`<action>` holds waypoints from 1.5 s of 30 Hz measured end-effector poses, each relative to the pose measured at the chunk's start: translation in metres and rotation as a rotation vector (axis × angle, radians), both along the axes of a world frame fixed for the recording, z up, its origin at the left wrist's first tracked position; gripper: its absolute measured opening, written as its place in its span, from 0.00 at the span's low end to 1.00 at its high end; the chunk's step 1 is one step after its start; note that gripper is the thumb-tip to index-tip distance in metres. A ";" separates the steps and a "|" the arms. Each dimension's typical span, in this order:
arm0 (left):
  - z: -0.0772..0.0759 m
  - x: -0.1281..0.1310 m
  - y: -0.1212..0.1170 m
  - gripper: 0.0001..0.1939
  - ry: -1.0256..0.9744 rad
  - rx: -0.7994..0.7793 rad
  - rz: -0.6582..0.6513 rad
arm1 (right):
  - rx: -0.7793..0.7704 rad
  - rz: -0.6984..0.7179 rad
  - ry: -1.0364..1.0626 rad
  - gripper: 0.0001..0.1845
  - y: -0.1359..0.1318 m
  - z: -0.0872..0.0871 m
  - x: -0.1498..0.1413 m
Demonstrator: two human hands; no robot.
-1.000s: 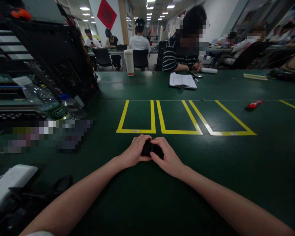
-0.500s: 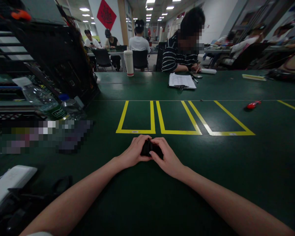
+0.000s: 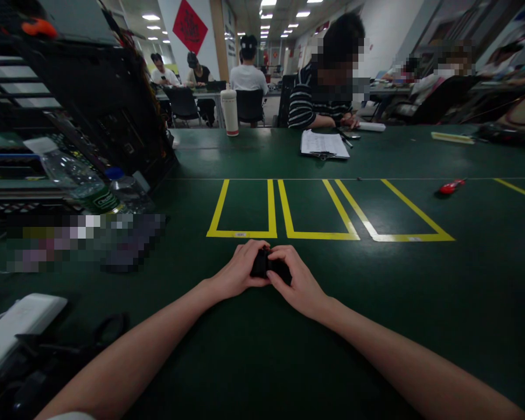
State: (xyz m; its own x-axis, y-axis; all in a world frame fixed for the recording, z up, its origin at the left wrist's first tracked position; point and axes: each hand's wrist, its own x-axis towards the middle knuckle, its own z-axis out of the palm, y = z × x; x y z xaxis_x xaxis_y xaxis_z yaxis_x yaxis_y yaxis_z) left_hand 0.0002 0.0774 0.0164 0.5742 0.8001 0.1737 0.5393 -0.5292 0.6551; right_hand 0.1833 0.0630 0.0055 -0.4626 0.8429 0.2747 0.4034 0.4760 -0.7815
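A small black object sits low over the green table, just in front of the yellow tape outlines. Its kind is hard to make out, since fingers and shadow cover much of it. My left hand wraps it from the left, thumb below and fingers above. From the right, my right hand pinches its near end between curled fingers and thumb. The fingertips of both hands almost meet across the top.
Yellow tape outlines mark the green table ahead. A red object lies right; a clipboard and white tumbler are farther off. Bottles, a white power strip and black equipment crowd the left. A person sits opposite.
My right fingertips have shifted very slightly on the black object, and its visible side looks a little different. Both arms stay in nearly the same place.
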 end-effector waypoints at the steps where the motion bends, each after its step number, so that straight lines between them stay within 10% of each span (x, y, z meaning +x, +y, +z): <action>1: 0.001 0.000 0.000 0.30 0.004 -0.006 -0.003 | -0.003 -0.004 0.001 0.17 0.000 -0.001 0.000; 45: 0.004 0.000 -0.001 0.31 0.022 -0.008 0.000 | -0.026 -0.012 0.003 0.22 0.004 -0.004 0.002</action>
